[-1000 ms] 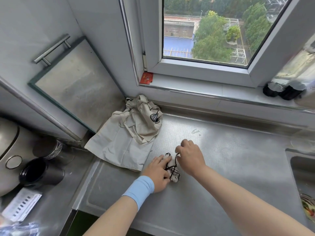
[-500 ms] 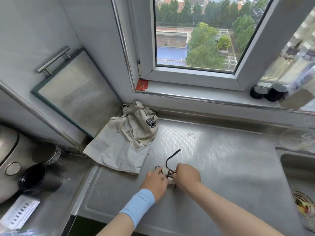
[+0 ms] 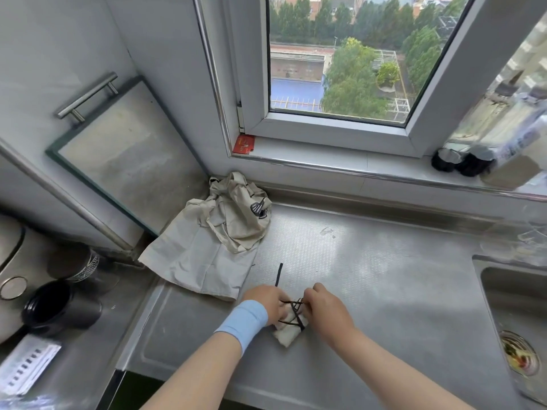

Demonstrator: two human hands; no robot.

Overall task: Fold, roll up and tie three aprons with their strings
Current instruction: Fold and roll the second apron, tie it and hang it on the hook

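The rolled apron (image 3: 291, 329) lies on the steel desk (image 3: 384, 276) at its near middle, directly between the two hands. It is a small, squat roll of pale cream cloth, soft and slightly puffed, and its near corner pokes out toward the person. The hands cover its far part, so its long axis is hard to read; it seems to slant from near-left to far-right.

A thin black string (image 3: 297, 314) crosses over the roll in an X. One loose, flat end stands up and away beyond the left hand (image 3: 268, 301). That hand wears a light blue wristband (image 3: 245, 321); its fingers curl over the roll's left end and hold it down. The right hand (image 3: 325, 312) sits just right of the roll, its fingers closed in a pinch on the string at the crossing.

Both hands touch the bundle. The right is the better placed to draw the strand tight, away to the right.

Behind and to the left, two loose aprons (image 3: 213, 241) lie in a crumpled cream heap against the wall. A sink (image 3: 515, 294) is sunk into the desk's right end.
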